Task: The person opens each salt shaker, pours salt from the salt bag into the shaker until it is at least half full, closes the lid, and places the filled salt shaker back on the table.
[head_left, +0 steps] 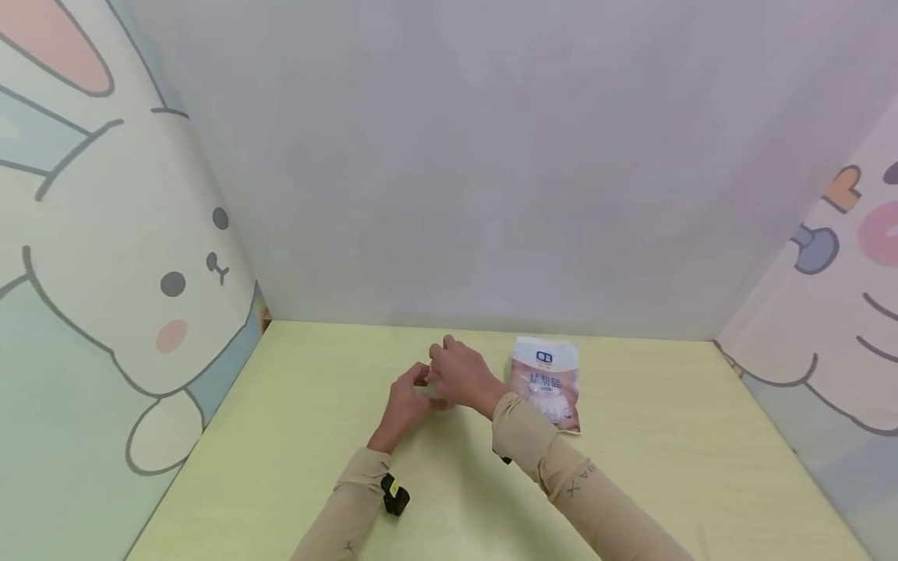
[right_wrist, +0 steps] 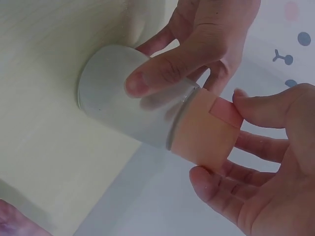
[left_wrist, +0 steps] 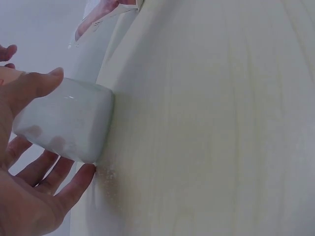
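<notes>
Firmly, the right hand [head_left: 459, 374] pinched a peach-coloured cap [right_wrist: 202, 130], its thumb at one edge and its fingertips at the opposite edge, with the palm standing off from the cap's end. Just below, the left hand [head_left: 407, 401] clasped the pale, translucent body of the jar [right_wrist: 113, 101], the thumb laid along one side and the fingers spread with gaps between them along the other, so that the wall showed between thumb and fingers. The cap sat on the jar, a small pinker rectangle marking its side near the right thumb. The jar itself was between the two hands, over the far half of the yellow table [head_left: 645, 483], its base down at the surface; whether it fully touched could not be told. From the head view the hands hid most of it. The right hand was the higher of the two, its knuckles uppermost, while the left hand came in lower from the other side. Both forearms, in beige sleeves [head_left: 596, 499], reached forward from the near edge and converged at the jar; a black device [head_left: 396, 499] sat at the left wrist. To the right of the hands, near the right wrist, a white and pinkish packet [head_left: 544, 386] lay on the table. Beyond rose a plain pale wall [head_left: 491, 156], with a cartoon rabbit [head_left: 105, 265] on the left-hand panel.
</notes>
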A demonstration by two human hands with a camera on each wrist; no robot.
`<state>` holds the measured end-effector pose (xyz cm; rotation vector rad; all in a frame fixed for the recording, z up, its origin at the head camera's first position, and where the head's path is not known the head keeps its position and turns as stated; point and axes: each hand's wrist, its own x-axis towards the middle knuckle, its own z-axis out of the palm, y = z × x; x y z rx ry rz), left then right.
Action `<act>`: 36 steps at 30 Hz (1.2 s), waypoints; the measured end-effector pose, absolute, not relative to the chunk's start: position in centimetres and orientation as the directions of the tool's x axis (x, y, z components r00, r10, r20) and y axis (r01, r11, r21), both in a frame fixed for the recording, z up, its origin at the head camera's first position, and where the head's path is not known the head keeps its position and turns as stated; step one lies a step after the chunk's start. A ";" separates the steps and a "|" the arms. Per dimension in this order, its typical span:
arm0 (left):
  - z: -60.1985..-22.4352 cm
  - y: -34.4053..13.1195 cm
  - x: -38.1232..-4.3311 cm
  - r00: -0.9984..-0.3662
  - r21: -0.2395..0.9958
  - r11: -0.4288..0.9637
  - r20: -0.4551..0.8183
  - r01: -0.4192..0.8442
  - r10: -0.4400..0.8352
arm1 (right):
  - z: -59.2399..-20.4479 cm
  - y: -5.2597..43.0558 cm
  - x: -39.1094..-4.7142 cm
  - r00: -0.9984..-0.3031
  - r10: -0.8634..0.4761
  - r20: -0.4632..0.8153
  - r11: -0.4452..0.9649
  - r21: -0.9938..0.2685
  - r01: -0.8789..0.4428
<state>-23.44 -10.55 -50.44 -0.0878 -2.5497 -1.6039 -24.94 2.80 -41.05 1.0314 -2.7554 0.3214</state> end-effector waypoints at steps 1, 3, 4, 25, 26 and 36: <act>-50.4 -10.6 -23.4 -0.991 0.895 0.431 0.136 0.114 -0.019 | -41.0 2.8 -25.0 -0.725 -0.644 0.243 0.721 -0.125 -0.682; -50.3 -10.6 -23.3 -0.991 0.898 0.424 0.136 0.117 -0.014 | -40.7 2.9 -25.1 -0.694 -0.684 0.224 0.689 -0.113 -0.716; -50.3 -10.6 -23.3 -0.991 0.900 0.419 0.136 0.120 -0.010 | -40.6 2.9 -25.2 -0.679 -0.702 0.214 0.671 -0.122 -0.732; -50.6 -10.7 -23.3 -0.988 0.910 0.391 0.152 0.140 -0.001 | -40.5 4.0 -25.1 -0.704 -0.694 0.152 0.653 -0.279 -0.704; -50.7 -10.7 -23.4 -0.988 0.910 0.391 0.152 0.139 -0.004 | -40.6 4.0 -25.1 -0.720 -0.678 0.149 0.672 -0.273 -0.689; -50.5 -10.6 -23.1 -0.993 0.910 0.403 0.116 0.099 -0.017 | -40.9 3.6 -25.1 -0.797 -0.555 0.239 0.771 -0.213 -0.601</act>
